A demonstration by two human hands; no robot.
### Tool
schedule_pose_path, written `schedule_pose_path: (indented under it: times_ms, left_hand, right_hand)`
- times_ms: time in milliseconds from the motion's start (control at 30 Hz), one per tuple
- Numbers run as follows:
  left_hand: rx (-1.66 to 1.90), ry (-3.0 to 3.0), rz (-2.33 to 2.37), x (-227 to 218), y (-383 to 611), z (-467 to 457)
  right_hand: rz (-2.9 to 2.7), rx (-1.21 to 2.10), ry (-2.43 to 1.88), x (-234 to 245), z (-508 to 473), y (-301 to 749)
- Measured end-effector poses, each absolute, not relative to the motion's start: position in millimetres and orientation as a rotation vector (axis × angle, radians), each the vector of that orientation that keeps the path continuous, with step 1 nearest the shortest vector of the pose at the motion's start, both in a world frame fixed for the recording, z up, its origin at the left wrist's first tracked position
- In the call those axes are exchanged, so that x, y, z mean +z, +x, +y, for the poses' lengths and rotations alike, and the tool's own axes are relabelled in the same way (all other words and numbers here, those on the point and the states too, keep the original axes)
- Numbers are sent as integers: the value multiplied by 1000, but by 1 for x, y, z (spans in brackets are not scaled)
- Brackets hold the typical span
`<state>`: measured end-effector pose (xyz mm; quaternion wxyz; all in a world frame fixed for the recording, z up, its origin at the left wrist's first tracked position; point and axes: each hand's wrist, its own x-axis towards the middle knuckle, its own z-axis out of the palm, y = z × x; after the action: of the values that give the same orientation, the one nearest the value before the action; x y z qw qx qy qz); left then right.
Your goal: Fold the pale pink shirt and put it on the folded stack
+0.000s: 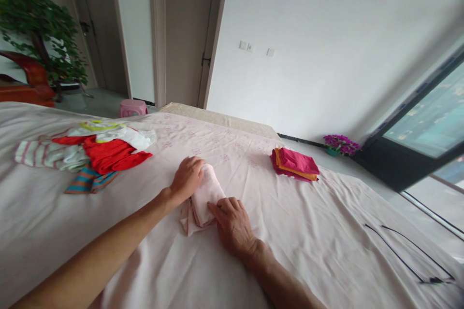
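Observation:
A folded pale pink cloth lies on the pink bed sheet in the middle of the view. My left hand rests on its far left end, fingers curled over the fabric. My right hand presses on its near right edge with fingers flat and close together. Both hands touch the same cloth.
A loose heap of clothes, red, white and striped, lies at the left of the bed. A folded stack of magenta and orange cloths sits at the right. A black cable lies at the far right. Beyond are doors, a pink stool and a plant.

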<state>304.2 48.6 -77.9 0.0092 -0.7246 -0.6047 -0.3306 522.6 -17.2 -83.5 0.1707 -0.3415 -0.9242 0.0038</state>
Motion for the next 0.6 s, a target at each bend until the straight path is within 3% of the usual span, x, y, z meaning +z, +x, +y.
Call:
schedule_pose_path:
  times_ms: [133,333,467,600]
  left_hand:
    - [-786,-2542,-1548,-92,327,41]
    - [-406,-2667,-1587,-116,310,49]
    - [-352,-2678,-1713,-116,294,59]
    - [-480,-2626,-1938,-113,291,65]
  right_hand:
    - [-2658,49,-927,-77,-24,518]
    - [-2695,110,-822,-73,-33,521]
    - [-2518,341,-821,-74,-29,529]
    - [-2153,537,-1160,-75,-9,536]
